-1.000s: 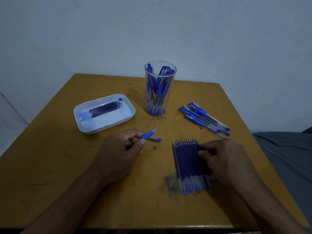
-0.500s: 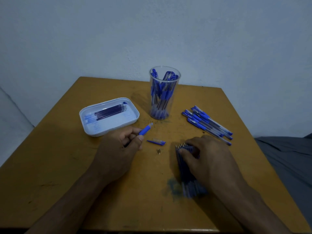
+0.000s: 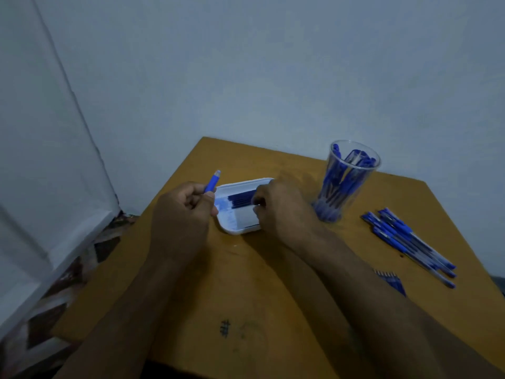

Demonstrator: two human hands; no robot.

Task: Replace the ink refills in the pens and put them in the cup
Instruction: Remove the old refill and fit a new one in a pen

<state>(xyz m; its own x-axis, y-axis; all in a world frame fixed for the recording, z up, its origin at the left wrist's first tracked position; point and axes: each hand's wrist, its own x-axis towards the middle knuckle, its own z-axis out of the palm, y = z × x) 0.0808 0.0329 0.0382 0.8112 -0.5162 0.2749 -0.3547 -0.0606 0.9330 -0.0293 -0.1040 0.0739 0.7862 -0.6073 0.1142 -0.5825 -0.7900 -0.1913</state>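
Looks like a plain room at home – bare painted wall (image 3: 273, 64), worn wooden surface (image 3: 246, 283), patterned floor (image 3: 68, 274).

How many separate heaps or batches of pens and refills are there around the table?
4: pens standing in the clear cup, loose pens lying right of it, refills in the white tray under the hands, and a row of refills mostly hidden behind the right forearm.

The ochre wooden surface (image 3: 273, 296) carries a white plastic tray (image 3: 235, 228) and a clear plastic cup (image 3: 347, 184). Loose blue pens (image 3: 404, 239) and a refill bundle (image 3: 390, 280) lie right.
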